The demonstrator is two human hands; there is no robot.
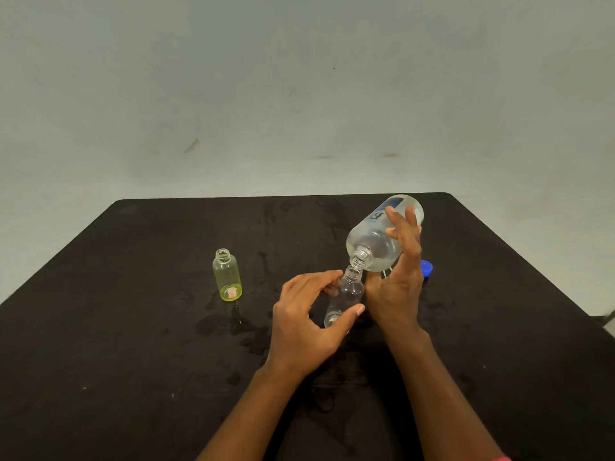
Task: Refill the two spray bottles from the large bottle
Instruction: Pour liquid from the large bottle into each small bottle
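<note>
Two bare forearms reach forward over a black table [133, 327]. Nearest, the left hand [306, 321] curls thumb and fingertips round a small clear bottle [346, 294], which has no cap, leans to the right and looks almost empty. Just beside it, the right hand [399, 277] grips the large bottle [382, 237] from the side, fingers spread along its body, and tips it steeply. Its open mouth sits right at the clear bottle's neck. Liquid pools in its lower side; no stream can be made out.

To the left and well apart, a yellow bottle [227, 274] stands upright and uncapped. A blue cap [426, 268] lies behind the right hand. Wet patches [239, 324] darken the table between the bottles. Beyond is a pale wall [299, 94].

To pour well, the left hand should probably bring the clear bottle nearer upright and hold it steady, the two mouths stay lined up, and the large bottle tip slowly. A fast pour would likely overshoot the narrow neck and add to the spill.
</note>
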